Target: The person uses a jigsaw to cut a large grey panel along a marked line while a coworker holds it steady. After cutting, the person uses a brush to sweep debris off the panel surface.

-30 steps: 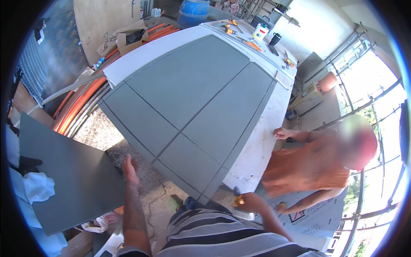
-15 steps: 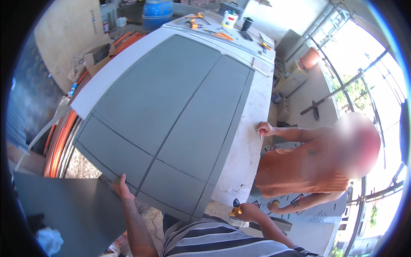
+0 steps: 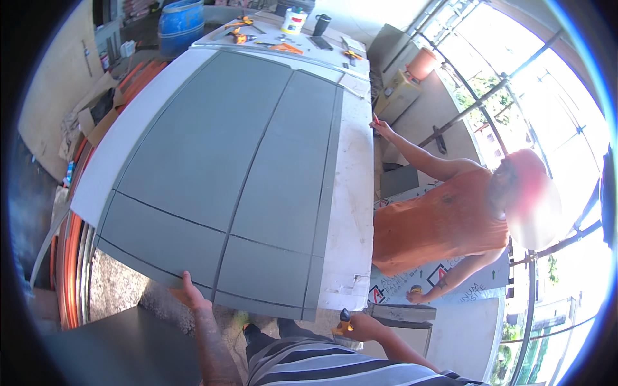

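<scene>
A large grey panel point(image 3: 187, 141) with dark grooves lies across a white-topped table point(image 3: 351, 244), its near edge close to my body. My left hand point(image 3: 193, 294) is closed on that near edge, thumb on top; the fingers underneath are hidden. Near the table's front right corner, my right hand point(image 3: 362, 327) grips a tool with a yellow-and-black handle point(image 3: 344, 321), apart from the panel. The tool's exact kind does not show clearly.
On the right, a co-worker point(image 3: 444, 219) in an orange top holds a red marker-like thing at the table's edge. Hand tools, a white bucket point(image 3: 294, 21) and a black cup point(image 3: 322, 24) stand at the far end. Orange lengths point(image 3: 67, 257) lie left; another dark panel point(image 3: 129, 347) sits lower left.
The view has shifted, so the panel and table sit farther left. The co-worker's hand with the red thing has moved away along the table edge. Both my hands keep their grips.
</scene>
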`<state>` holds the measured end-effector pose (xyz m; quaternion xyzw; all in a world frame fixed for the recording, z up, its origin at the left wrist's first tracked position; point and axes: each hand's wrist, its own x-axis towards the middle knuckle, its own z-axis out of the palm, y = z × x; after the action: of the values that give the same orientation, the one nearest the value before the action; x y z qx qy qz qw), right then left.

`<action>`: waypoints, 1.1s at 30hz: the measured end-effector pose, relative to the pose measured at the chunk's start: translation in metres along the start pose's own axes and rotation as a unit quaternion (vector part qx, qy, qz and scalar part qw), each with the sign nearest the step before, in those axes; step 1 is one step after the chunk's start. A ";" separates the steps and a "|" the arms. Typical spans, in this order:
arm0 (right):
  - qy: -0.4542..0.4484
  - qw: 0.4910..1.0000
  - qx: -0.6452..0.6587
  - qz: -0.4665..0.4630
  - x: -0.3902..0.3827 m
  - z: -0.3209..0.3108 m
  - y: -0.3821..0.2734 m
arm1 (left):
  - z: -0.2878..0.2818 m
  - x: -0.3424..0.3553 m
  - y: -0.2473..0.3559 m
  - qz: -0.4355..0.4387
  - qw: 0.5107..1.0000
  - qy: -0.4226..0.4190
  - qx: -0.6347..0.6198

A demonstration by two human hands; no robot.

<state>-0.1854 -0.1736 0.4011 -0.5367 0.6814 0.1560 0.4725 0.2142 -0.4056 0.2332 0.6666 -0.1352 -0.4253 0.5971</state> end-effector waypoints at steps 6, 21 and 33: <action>0.055 0.996 0.074 0.004 -0.002 0.034 0.039 | 0.049 -0.010 0.010 -0.047 0.996 0.037 0.069; 0.025 0.998 0.040 0.031 0.011 0.036 0.000 | 0.054 0.009 0.003 0.031 0.996 0.026 0.073; 0.054 0.998 0.031 -0.024 0.014 0.060 -0.023 | 0.003 0.019 0.019 0.016 0.979 -0.113 0.172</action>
<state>-0.1368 -0.1477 0.3660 -0.5453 0.6978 0.0940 0.4549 0.2298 -0.4252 0.2434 0.7048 -0.2834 -0.4582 0.4614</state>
